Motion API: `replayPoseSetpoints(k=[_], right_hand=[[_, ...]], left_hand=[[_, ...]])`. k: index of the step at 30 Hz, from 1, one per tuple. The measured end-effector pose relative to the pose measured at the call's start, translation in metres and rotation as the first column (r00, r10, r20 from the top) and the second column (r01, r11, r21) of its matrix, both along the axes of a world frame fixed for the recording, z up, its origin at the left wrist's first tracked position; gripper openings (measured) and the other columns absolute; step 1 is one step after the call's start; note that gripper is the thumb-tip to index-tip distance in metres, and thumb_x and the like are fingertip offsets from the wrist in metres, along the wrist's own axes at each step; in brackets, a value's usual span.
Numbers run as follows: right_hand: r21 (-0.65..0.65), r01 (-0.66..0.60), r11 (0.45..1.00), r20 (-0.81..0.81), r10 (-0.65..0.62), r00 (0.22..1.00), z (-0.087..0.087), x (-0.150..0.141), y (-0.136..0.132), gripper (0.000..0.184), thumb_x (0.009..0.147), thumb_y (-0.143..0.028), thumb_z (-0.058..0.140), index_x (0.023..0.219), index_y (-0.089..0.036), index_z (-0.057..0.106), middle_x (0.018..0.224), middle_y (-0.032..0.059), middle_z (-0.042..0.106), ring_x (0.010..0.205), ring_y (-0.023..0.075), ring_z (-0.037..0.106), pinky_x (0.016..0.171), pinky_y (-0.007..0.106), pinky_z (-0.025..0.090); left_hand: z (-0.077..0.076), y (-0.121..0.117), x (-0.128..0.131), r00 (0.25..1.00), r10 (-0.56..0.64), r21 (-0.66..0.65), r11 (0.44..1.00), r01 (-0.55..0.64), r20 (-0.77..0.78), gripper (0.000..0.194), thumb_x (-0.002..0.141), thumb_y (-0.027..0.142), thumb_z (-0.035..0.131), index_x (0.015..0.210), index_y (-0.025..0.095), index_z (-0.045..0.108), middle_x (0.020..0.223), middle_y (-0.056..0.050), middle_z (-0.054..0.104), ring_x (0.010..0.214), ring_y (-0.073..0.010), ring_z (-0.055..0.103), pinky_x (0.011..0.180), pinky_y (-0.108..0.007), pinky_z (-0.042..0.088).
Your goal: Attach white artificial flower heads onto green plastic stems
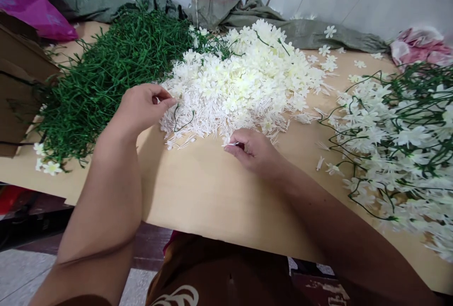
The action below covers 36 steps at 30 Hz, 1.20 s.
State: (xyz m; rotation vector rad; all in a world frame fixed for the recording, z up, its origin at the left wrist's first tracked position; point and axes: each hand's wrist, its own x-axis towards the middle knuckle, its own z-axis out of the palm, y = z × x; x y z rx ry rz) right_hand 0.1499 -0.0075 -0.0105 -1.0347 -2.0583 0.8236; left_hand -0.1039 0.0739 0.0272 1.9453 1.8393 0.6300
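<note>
My left hand is closed in a pinch at the left edge of the white heap; whatever is between its fingertips is too small to make out. Just right of those fingertips, a thin green stem lies over a pile of white stamens. My right hand pinches a small white stamen piece at the front of the pile. Behind both hands spreads a heap of loose white artificial flower heads. A mound of green plastic stems fills the space beyond my left forearm.
Assembled white flowers on green stems are heaped on the right of the table. A cardboard box and a purple bag stand at the left. Grey-green cloth and a pink-white bag lie along the tiled wall.
</note>
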Motion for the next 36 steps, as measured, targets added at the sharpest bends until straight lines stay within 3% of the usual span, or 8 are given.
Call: replayPoseSetpoints(k=[3,6,12,16,20,25,29,36], right_hand=[[0.017,0.051,0.999,0.013,-0.052,0.999,-0.001,0.004,0.002,0.028,0.086,-0.027,0.053,0.061,-0.02,0.042,0.057,-0.004,0.042,0.058,0.0106,0.041,0.059,0.025,0.031],[0.003,0.067,0.998,0.012,-0.067,0.998,-0.002,0.004,0.002,0.026,0.086,-0.025,0.052,0.061,-0.02,0.043,0.057,-0.0045,0.041,0.056,0.0098,0.04,0.058,0.024,0.031],[0.041,-0.107,0.993,-0.041,0.108,0.993,-0.009,-0.01,-0.002,0.025,0.089,-0.027,0.051,0.066,-0.019,0.045,0.063,-0.0021,0.047,0.064,0.0112,0.045,0.065,0.025,0.036],[0.056,0.028,0.998,-0.01,-0.028,1.0,-0.012,-0.003,0.005,0.026,0.088,-0.027,0.049,0.064,-0.02,0.04,0.063,-0.0017,0.043,0.066,0.013,0.043,0.068,0.029,0.035],[-0.045,0.147,0.988,-0.097,-0.151,0.984,-0.007,0.014,0.01,0.023,0.088,-0.023,0.045,0.066,-0.021,0.039,0.062,-0.0033,0.039,0.06,0.0113,0.038,0.06,0.027,0.032],[-0.251,0.108,0.962,-0.176,-0.155,0.972,0.001,0.021,0.009,0.026,0.087,-0.032,0.054,0.066,-0.02,0.044,0.057,-0.0057,0.036,0.053,0.008,0.033,0.052,0.023,0.028],[-0.326,0.1,0.94,-0.207,-0.174,0.963,0.002,0.02,0.01,0.035,0.083,-0.042,0.061,0.062,-0.019,0.046,0.053,-0.0064,0.035,0.052,0.0065,0.032,0.05,0.023,0.026],[-0.385,0.07,0.92,-0.258,-0.18,0.949,0.002,0.021,0.011,0.035,0.079,-0.043,0.066,0.062,-0.018,0.048,0.051,-0.0069,0.036,0.049,0.0057,0.031,0.047,0.023,0.025]], left_hand=[[-0.006,0.003,0.003,0.999,-0.021,-0.077,0.997,0.018,-0.036,0.027,0.066,0.045,0.076,0.073,0.02,0.068,0.07,-0.001,0.056,0.065,-0.0143,0.042,0.063,-0.031,0.026],[-0.013,0.006,0.009,0.999,0.006,-0.025,1.0,-0.007,-0.035,0.018,0.065,0.037,0.076,0.069,0.021,0.068,0.068,-0.002,0.056,0.065,-0.0159,0.043,0.064,-0.032,0.025],[-0.003,-0.001,0.011,0.985,-0.009,0.137,0.99,-0.015,0.174,0.016,0.078,0.034,0.067,0.083,0.02,0.067,0.074,0.004,0.057,0.072,-0.0102,0.041,0.069,-0.029,0.03],[-0.002,-0.008,0.024,0.916,-0.062,0.243,0.969,-0.039,0.396,0.013,0.077,0.031,0.07,0.081,0.019,0.067,0.077,0.003,0.061,0.074,-0.0107,0.049,0.071,-0.03,0.036],[-0.014,-0.025,0.06,0.778,-0.124,0.047,0.992,0.12,0.616,0.019,0.065,0.032,0.077,0.073,0.018,0.067,0.067,0.0,0.062,0.064,-0.0118,0.051,0.065,-0.029,0.039],[-0.03,-0.043,0.091,0.718,-0.108,-0.239,0.9,0.364,0.688,0.023,0.067,0.035,0.072,0.076,0.014,0.068,0.057,0.001,0.056,0.052,-0.0086,0.045,0.052,-0.024,0.032],[-0.032,-0.044,0.092,0.684,-0.152,-0.222,0.877,0.427,0.714,0.021,0.069,0.032,0.07,0.075,0.012,0.067,0.06,0.001,0.057,0.056,-0.0077,0.046,0.054,-0.022,0.033],[-0.029,-0.043,0.091,0.675,-0.142,-0.227,0.875,0.428,0.724,0.018,0.069,0.028,0.069,0.072,0.011,0.065,0.062,0.001,0.059,0.058,-0.0077,0.048,0.057,-0.022,0.035]])
